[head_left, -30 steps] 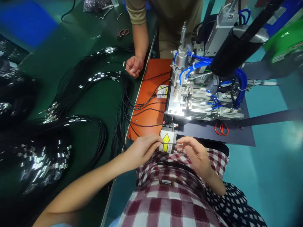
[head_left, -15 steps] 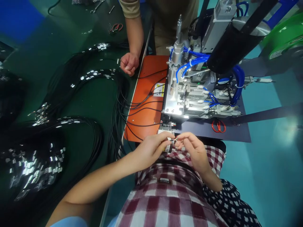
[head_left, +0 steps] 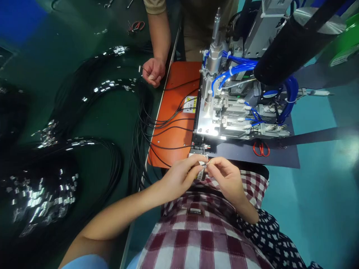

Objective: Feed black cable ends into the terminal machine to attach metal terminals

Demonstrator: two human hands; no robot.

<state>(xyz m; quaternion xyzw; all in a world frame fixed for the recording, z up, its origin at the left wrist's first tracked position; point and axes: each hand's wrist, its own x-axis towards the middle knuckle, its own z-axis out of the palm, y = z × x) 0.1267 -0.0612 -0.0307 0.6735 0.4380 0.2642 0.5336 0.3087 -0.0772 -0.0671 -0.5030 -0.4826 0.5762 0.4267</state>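
Note:
My left hand (head_left: 181, 175) pinches the end of a thin black cable (head_left: 204, 165) between thumb and fingers. Close against it, my right hand (head_left: 227, 179) has thumb and forefinger pressed together on the fine wires at the cable's tip; the wires are mostly hidden by the fingertips. Both hands are in front of the checked apron, just below the machine's near edge. Beside them, another cable lies in a black fixture (head_left: 198, 148), its stripped end (head_left: 207, 147) sticking out to the right. A label plate (head_left: 200, 173) shows partly behind my fingers.
The metal machine (head_left: 209, 123) with blue air hoses (head_left: 238, 71) stands beyond my hands. Several cables cross the orange plate (head_left: 171, 147). Red-handled scissors (head_left: 261, 148) lie at the right. Cable bundles (head_left: 110, 86) cover the dark table at left. A co-worker's hand (head_left: 153, 72) holds a cable end.
My right hand has closed its thumb and forefinger on the wires at the cable tip; its fingers were looser before. The view has shifted slightly. My left hand keeps its grip.

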